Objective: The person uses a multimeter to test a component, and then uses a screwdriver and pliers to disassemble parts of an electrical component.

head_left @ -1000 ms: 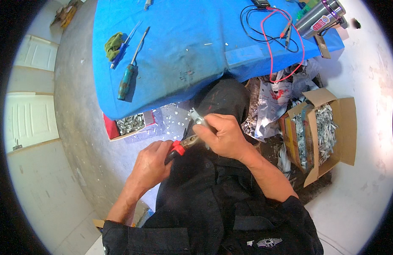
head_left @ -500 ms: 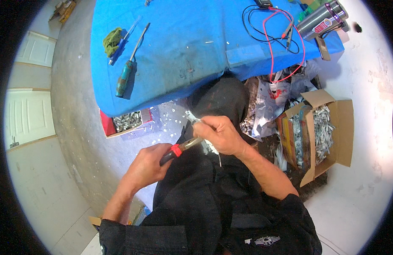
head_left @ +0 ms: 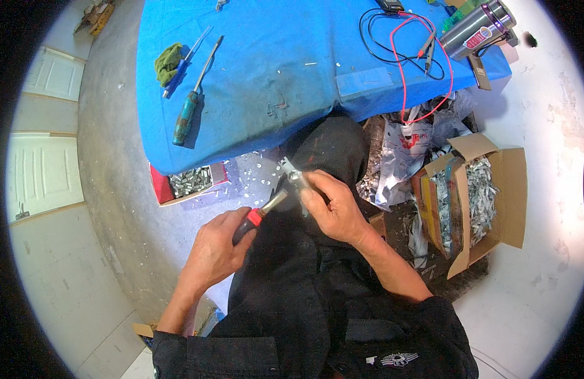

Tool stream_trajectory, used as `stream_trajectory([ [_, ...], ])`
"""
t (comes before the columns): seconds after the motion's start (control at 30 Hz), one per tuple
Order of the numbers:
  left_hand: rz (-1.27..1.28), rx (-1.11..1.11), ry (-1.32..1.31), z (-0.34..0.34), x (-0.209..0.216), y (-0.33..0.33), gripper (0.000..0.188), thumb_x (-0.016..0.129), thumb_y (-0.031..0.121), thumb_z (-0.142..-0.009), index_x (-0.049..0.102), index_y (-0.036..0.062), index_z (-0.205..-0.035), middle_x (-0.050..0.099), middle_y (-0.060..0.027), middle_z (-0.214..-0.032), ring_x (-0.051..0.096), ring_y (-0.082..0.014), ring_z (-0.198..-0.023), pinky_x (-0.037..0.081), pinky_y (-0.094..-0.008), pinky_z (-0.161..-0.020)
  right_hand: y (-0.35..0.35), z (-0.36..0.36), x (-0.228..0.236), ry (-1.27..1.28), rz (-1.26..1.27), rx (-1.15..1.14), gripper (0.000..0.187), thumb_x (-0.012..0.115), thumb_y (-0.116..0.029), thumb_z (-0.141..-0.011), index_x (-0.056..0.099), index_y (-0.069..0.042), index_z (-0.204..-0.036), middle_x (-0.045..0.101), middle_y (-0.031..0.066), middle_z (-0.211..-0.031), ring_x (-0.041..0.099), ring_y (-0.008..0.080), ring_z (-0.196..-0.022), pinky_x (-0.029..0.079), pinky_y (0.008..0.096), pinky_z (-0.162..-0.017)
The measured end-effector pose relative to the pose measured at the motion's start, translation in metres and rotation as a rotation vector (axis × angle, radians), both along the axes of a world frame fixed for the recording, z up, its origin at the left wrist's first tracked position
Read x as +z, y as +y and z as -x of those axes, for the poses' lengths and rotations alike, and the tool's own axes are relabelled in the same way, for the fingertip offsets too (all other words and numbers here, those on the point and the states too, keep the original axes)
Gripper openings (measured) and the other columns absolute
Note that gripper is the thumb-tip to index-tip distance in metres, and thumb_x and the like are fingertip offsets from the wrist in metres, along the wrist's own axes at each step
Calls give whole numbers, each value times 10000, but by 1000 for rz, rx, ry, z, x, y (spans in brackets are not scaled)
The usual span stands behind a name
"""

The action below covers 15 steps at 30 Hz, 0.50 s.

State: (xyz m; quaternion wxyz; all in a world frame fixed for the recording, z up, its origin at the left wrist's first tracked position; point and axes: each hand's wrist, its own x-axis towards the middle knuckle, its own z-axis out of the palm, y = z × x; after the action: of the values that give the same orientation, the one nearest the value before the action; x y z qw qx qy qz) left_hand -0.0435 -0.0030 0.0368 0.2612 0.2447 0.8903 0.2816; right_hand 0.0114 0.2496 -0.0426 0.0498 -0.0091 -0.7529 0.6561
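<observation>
My left hand (head_left: 219,246) is wrapped round the black and red handle of a flat-bladed chisel (head_left: 273,203), its metal blade pointing up and right. Just beyond the blade tip, my right hand (head_left: 333,205) pinches a small silvery metal part (head_left: 288,169) with a notched upper end. The blade and the part are apart in the picture. My fingers cover the lower portion of the part. Both hands are above my dark-clothed lap, in front of the blue-covered table (head_left: 254,88).
On the table lie a teal-handled screwdriver (head_left: 186,120), a green cloth (head_left: 169,63), meter leads (head_left: 402,95) and a steel flask (head_left: 472,35). Below, a red box (head_left: 191,183) holds metal pieces. At right, a cardboard box (head_left: 512,196) holds silvery strips.
The chisel blade has drawn back from my right hand. The right hand has turned, showing more of the metal part's upper end. Pale strips that hung below that hand are no longer visible.
</observation>
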Motion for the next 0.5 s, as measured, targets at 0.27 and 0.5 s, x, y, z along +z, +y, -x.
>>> stream_trajectory([
  [0.27, 12, 128, -107, 4, 2, 1, 364, 725, 149, -954, 664, -9, -1276, 728, -271, -1097, 714, -477, -1013, 560, -504, -866, -4, -2, 5, 101, -160, -26, 281, 695, -135, -967, 675, 24, -1198, 667, 184, -973, 684, 359, -876, 548, 419, -786],
  [0.5, -14, 110, -60, 3, 4, 2, 334, 719, 151, -958, 673, -12, -1247, 719, -259, -1059, 706, -460, -967, 551, -490, -839, -9, -2, 6, 189, -372, -47, 338, 762, -149, -914, 680, -13, -1213, 659, 137, -983, 689, 356, -829, 567, 428, -704],
])
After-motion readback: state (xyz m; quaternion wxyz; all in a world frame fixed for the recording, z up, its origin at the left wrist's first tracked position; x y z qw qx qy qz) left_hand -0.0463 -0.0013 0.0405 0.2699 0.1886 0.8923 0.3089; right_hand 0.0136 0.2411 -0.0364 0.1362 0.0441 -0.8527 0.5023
